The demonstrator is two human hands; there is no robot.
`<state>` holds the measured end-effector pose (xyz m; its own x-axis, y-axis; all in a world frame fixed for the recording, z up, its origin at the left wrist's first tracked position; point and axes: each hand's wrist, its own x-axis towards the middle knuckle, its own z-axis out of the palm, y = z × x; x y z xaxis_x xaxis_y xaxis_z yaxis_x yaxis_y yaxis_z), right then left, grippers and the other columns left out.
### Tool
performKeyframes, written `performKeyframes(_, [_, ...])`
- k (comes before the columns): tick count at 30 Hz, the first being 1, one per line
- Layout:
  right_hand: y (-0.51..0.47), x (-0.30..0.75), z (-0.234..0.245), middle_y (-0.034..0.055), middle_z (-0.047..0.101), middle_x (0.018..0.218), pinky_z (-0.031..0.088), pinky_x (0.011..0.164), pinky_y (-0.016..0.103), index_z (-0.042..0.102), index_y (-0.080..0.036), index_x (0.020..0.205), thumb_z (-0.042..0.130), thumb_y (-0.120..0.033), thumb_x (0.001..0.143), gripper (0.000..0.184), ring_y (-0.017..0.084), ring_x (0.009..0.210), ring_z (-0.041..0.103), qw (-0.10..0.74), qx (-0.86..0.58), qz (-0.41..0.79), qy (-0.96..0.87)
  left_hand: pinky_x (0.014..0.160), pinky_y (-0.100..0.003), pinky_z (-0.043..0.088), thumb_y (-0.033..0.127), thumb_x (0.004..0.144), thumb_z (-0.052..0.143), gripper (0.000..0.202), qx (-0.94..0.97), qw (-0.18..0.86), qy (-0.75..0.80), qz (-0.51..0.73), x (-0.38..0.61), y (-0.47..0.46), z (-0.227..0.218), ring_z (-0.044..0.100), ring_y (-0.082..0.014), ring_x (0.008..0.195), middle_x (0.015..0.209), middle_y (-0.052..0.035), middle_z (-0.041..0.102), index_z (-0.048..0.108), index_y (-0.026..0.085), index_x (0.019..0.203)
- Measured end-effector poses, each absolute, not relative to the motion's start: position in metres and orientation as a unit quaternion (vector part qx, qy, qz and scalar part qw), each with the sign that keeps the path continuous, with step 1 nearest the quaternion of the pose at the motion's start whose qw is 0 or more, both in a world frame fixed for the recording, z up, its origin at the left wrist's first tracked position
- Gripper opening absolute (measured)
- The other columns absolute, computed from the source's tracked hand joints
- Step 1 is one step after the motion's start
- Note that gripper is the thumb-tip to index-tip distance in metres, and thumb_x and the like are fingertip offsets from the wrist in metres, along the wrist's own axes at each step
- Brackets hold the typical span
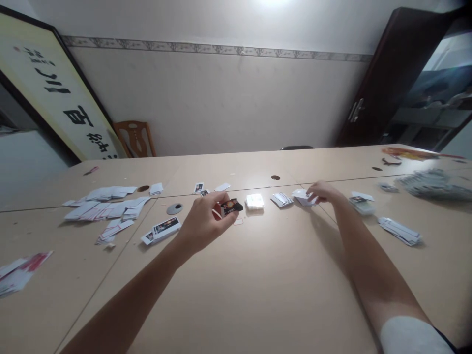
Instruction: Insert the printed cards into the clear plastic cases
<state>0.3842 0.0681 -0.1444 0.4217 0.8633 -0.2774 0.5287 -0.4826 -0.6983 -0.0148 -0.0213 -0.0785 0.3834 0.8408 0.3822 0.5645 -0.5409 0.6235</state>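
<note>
Black card [231, 206] pinched in left hand [204, 223]; outstretched right hand [320, 191] grips white cards [302, 195].

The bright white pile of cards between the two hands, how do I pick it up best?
Probably from straight above, pinching the white pile by its two side edges. It lies flat on the table with bare table around it, clear of the dark card in the left hand.

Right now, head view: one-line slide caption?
Left hand holds dark printed card; right hand touches small white card pile on beige table.
</note>
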Motion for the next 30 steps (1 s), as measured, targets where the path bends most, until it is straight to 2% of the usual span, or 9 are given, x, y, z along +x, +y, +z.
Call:
performKeyframes(3, [0.064,0.379,-0.134,0.0154,0.074,0.062,0.032,0.035,0.021,0.074,-0.005,0.093,0.070,-0.014,0.082,0.015,0.012,0.036,0.055,0.259,-0.797,0.286,-0.465,0.056,-0.022,0.044,0.031,0.082,0.065,0.017,0.818,0.204,0.426,0.329,-0.014,-0.019,-0.083,0.053,-0.0104,0.063,0.075,0.0008,0.060,0.055,0.019,0.075])
performKeyframes(6, [0.057,0.359,-0.115,0.0154,0.076,0.071,0.036,0.038,0.023,0.074,-0.007,0.103,0.069,-0.022,0.087,0.023,0.013,0.039,0.057,0.289,-0.757,0.266,-0.522,0.057,-0.023,0.046,0.032,0.083,0.065,0.016,0.824,0.219,0.419,0.312,-0.014,-0.017,-0.085,0.055,-0.0111,0.065,0.078,0.0002,0.061,0.055,0.019,0.079])
performKeyframes(9, [0.035,0.317,-0.090,0.0095,0.079,0.087,0.047,0.047,0.023,0.073,-0.019,0.112,0.069,-0.037,0.090,0.029,0.012,0.052,0.065,0.326,-0.650,0.305,-0.615,0.058,-0.024,0.048,0.034,0.084,0.065,0.018,0.827,0.232,0.415,0.300,-0.013,-0.019,-0.084,0.057,-0.0116,0.065,0.080,-0.0002,0.062,0.055,0.019,0.082])
performKeyframes(12, [-0.003,0.262,-0.073,0.0070,0.076,0.091,0.051,0.050,0.024,0.070,-0.020,0.115,0.064,-0.048,0.092,0.037,0.014,0.062,0.068,0.359,-0.440,0.366,-0.737,0.058,-0.024,0.050,0.035,0.085,0.064,0.019,0.832,0.240,0.408,0.288,-0.013,-0.023,-0.081,0.058,-0.0120,0.067,0.082,-0.0001,0.061,0.054,0.019,0.084])
performKeyframes(16, [-0.039,0.213,-0.069,0.0054,0.074,0.105,0.053,0.058,0.024,0.067,-0.027,0.117,0.070,-0.050,0.087,0.037,0.015,0.076,0.069,0.337,-0.392,0.329,-0.791,0.059,-0.024,0.050,0.033,0.086,0.063,0.015,0.843,0.252,0.394,0.266,-0.013,-0.028,-0.079,0.059,-0.0115,0.067,0.084,0.0003,0.062,0.056,0.019,0.088])
performKeyframes(21, [0.008,0.246,-0.091,0.0063,0.074,0.087,0.047,0.052,0.025,0.070,-0.020,0.098,0.061,-0.049,0.094,0.030,0.015,0.063,0.068,0.355,-0.542,0.248,-0.720,0.059,-0.024,0.048,0.032,0.085,0.063,0.017,0.846,0.230,0.405,0.262,-0.013,-0.028,-0.080,0.056,-0.0108,0.066,0.080,0.0019,0.058,0.053,0.020,0.081])
performKeyframes(24, [0.051,0.297,-0.121,0.0110,0.074,0.105,0.048,0.064,0.026,0.069,-0.019,0.104,0.062,-0.036,0.094,0.021,0.017,0.077,0.070,0.318,-0.734,0.114,-0.588,0.058,-0.024,0.046,0.032,0.084,0.063,0.017,0.846,0.228,0.407,0.258,-0.014,-0.026,-0.080,0.055,-0.0106,0.065,0.080,0.0021,0.058,0.052,0.020,0.081])
performKeyframes(28, [0.077,0.349,-0.167,0.0230,0.071,0.109,0.047,0.065,0.031,0.069,-0.011,0.095,0.080,-0.027,0.077,0.027,0.032,0.094,0.069,0.245,-0.818,0.100,-0.511,0.059,-0.025,0.045,0.034,0.085,0.063,0.018,0.848,0.219,0.409,0.254,-0.016,-0.023,-0.081,0.055,-0.0112,0.064,0.078,0.0022,0.058,0.053,0.020,0.081])
performKeyframes(30, [0.080,0.362,-0.186,0.0232,0.069,0.113,0.048,0.066,0.032,0.069,-0.011,0.095,0.086,-0.029,0.070,0.035,0.033,0.096,0.069,0.222,-0.832,0.106,-0.497,0.059,-0.025,0.045,0.035,0.086,0.063,0.020,0.846,0.217,0.413,0.256,-0.016,-0.021,-0.081,0.056,-0.0119,0.065,0.078,0.0019,0.058,0.052,0.020,0.080])
